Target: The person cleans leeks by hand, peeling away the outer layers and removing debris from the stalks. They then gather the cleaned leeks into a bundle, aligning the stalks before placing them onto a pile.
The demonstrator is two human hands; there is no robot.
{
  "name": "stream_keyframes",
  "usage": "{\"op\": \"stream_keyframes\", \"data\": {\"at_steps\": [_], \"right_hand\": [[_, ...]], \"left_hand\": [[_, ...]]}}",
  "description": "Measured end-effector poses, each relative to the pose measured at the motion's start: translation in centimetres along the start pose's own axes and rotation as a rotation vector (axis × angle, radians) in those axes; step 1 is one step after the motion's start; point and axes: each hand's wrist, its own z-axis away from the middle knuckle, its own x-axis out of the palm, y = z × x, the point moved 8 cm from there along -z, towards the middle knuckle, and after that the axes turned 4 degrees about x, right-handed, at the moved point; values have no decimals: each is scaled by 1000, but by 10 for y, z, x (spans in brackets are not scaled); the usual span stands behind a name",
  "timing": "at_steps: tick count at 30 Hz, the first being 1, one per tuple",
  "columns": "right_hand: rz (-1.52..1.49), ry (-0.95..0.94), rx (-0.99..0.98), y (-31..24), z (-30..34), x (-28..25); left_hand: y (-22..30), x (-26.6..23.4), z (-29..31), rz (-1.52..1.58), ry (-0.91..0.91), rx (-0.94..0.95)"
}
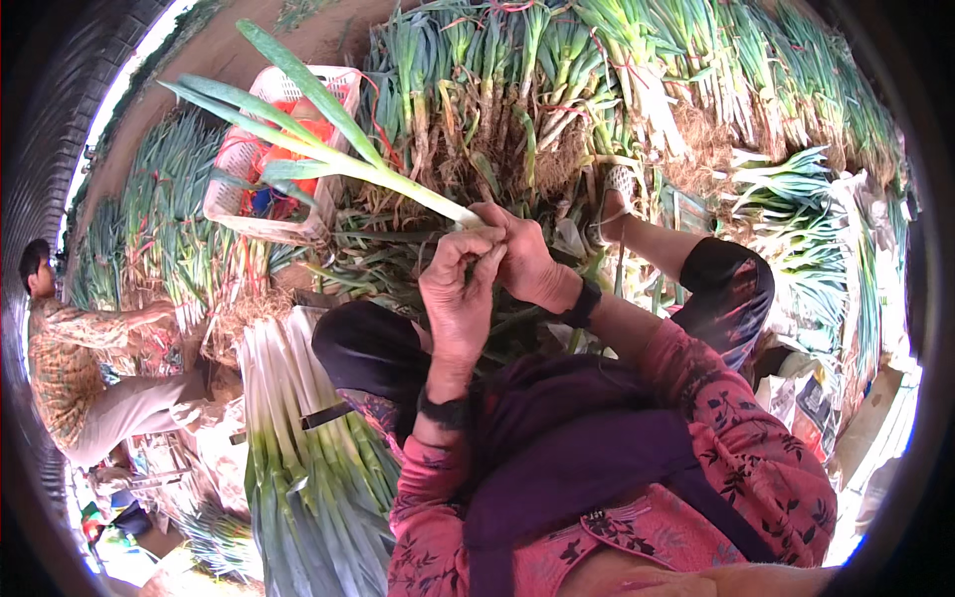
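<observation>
A single green onion (398, 182) with a pale stem and long green leaves points up and to the left in front of me. My left hand (460, 284) pinches at its white end, fingertips together. Beside it, my right hand (527, 261) is closed round the same end, and the root tip is hidden by the fingers. To the left of my knees, a pile of cleaned green onions (298, 398) lies with white stems away from me and green leaves toward me.
A white plastic crate (234, 154) with red and blue items stands ahead left. Bundled green onions with roots (497, 90) line the far side; more bundles (801, 214) lie at right. Another person (75, 368) sits at far left. Leaf scraps (388, 261) cover the ground beyond my knees.
</observation>
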Motion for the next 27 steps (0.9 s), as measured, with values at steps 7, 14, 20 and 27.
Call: {"op": "stream_keyframes", "data": {"at_steps": [7,14,20,27], "right_hand": [[-38,-138,-64,6,8,21],[162,-72,-137,-15,-11,20],[-1193,77,286,23,-13,14],[134,-315,365,152,71,-57]], "left_hand": [[-4,-68,-69,400,91,-274],[-45,-89,-76,777,258,-201],[-40,-130,-85,953,305,-50],[-8,-178,-104,979,206,58]]}}
